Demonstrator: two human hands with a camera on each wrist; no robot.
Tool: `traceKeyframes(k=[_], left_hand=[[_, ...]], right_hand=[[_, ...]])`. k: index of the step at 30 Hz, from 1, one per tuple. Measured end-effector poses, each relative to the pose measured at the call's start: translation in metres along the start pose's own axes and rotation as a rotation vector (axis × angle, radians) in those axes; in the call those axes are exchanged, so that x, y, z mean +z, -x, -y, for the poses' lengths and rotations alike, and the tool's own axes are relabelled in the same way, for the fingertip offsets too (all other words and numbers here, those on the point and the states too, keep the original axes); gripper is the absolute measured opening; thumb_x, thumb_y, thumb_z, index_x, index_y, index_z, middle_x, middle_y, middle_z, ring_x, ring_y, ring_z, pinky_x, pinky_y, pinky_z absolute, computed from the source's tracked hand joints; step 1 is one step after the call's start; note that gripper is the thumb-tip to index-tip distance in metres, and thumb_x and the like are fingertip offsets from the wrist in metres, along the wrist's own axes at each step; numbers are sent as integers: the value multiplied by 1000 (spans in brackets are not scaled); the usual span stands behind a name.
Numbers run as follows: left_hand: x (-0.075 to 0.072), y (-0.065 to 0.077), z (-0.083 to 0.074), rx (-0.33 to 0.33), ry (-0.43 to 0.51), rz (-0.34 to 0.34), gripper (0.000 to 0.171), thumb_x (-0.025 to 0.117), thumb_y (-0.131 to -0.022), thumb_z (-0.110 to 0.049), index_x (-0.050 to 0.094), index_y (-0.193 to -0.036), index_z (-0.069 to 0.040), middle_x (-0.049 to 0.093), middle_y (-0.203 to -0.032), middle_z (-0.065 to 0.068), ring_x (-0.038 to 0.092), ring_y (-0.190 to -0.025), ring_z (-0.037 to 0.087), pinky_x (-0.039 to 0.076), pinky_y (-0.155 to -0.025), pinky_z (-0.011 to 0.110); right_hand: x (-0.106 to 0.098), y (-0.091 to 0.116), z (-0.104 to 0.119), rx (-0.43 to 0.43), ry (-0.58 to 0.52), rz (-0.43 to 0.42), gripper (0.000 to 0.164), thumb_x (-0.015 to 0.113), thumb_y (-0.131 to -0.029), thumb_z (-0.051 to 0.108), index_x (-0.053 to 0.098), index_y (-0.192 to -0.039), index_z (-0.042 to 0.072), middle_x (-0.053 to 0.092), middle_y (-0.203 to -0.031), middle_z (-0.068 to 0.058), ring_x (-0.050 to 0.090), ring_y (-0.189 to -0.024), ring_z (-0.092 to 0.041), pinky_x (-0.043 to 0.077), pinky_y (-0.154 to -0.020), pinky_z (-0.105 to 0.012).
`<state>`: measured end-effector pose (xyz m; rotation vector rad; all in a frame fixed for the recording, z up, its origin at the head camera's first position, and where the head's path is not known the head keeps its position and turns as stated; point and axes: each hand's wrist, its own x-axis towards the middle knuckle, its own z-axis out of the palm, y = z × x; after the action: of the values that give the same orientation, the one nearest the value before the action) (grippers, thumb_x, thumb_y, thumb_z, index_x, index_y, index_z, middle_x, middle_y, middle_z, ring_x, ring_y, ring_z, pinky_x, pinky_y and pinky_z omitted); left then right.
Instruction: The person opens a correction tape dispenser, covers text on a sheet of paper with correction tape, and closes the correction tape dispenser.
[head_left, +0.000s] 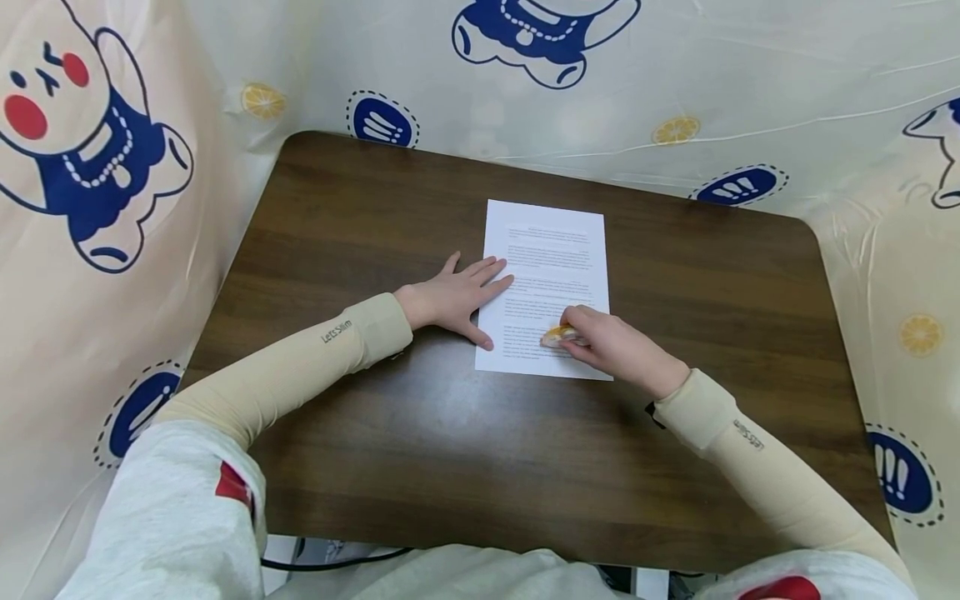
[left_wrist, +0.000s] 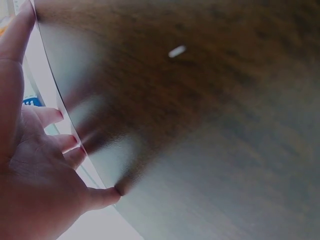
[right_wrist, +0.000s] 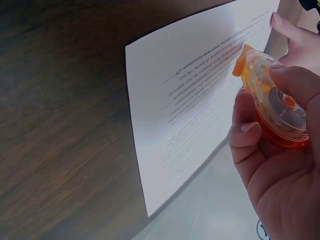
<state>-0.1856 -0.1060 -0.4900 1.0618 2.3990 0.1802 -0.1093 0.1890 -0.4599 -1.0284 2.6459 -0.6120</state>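
Observation:
A printed sheet of paper (head_left: 547,250) lies flat on the brown table. My left hand (head_left: 457,300) spreads its fingers over the sheet's left edge, with thumb and fingertips resting on the paper. In the left wrist view the palm of the left hand (left_wrist: 40,175) shows, its fingertips along the paper's edge. My right hand (head_left: 611,342) grips an orange, clear-bodied correction tape (head_left: 561,335) over the lower lines of text. The right wrist view shows the correction tape (right_wrist: 275,100) between thumb and fingers, its orange tip right at the printed lines.
The dark wooden table (head_left: 360,467) extends around the sheet on all sides. A white curtain (head_left: 420,50) with cartoon figures and orange slices hangs behind and beside it. A black cable (head_left: 337,565) runs below the table's near edge.

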Motion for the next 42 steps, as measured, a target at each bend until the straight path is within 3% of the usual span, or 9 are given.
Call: traceKeyframes(k=[20,42], left_hand=[[-1,-2,-2,-6,11,13,121,69,-83,-77,9,-169,-17,-5,-176,9,-5,-162,27,-4,-121,69],[-3,-1,0,-6,-6,6,120,70,-82,-77,9,-169,-20,-4,-176,6,-6,-162,29,1,-121,68]], right_hand=[[3,-5,4,-50,138,32,24,75,-97,11,55,-107,4,57,-90,-8,52,-64,-17,46,-58,-28],[1,2,-4,-66,165,37,24,76,-97,13,56,-108,6,56,-89,-7,51,-61,-16,45,-57,-27]])
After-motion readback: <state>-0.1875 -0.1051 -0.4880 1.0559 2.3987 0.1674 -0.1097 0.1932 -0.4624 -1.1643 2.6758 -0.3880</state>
